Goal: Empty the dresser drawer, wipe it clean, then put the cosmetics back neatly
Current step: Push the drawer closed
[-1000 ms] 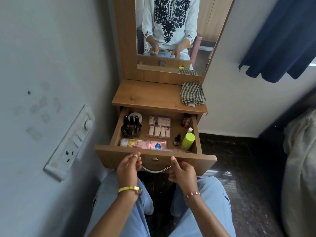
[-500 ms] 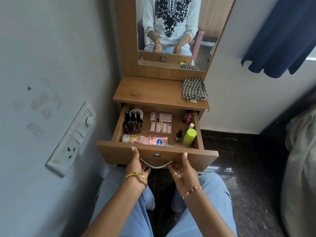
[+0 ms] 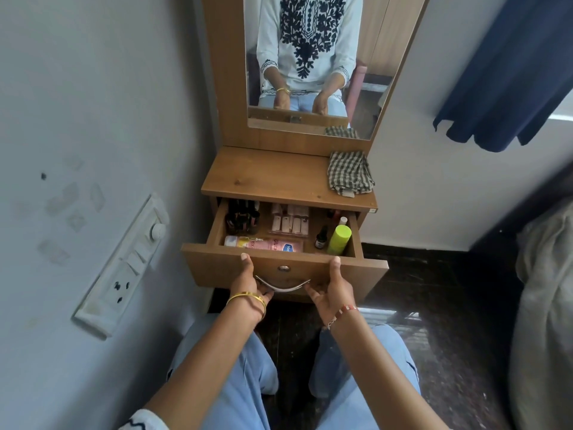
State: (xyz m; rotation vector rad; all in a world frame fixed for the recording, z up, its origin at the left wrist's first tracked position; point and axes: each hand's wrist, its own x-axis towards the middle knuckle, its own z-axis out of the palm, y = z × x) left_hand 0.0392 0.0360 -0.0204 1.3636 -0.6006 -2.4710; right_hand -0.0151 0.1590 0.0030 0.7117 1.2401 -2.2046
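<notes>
— Since a moment ago, has anything moved?

— Both hands have gone from hovering at the drawer front to gripping it. The drawer [image 3: 279, 265] itself looks pushed a little further in: the back row of cosmetics now sits partly under the desk [image 3: 273, 178] top.

— How is each grip set?

— The left hand [image 3: 248, 290] has its thumb pressed up on the drawer front near the top edge, with fingers curled beneath, beside the left end of the curved metal handle [image 3: 282, 285]. The right hand [image 3: 333, 290] mirrors it at the handle's right end, thumb up on the front, fingers tucked below. Both are closed on the drawer front.

— What is inside the drawer?

— A pink lotion tube [image 3: 263, 243] lies along the front wall. A lime-green bottle [image 3: 339, 238] leans at the right, with a small dark dropper bottle [image 3: 321, 237] just beside it. Dark nail polish bottles [image 3: 243, 217] stand at the back left, and a clear pack of small pale items [image 3: 290, 220] lies in the middle.

— And on top?

— A checked cloth [image 3: 350, 172] lies crumpled at the right rear of the desk, below the mirror [image 3: 310, 57].
</notes>
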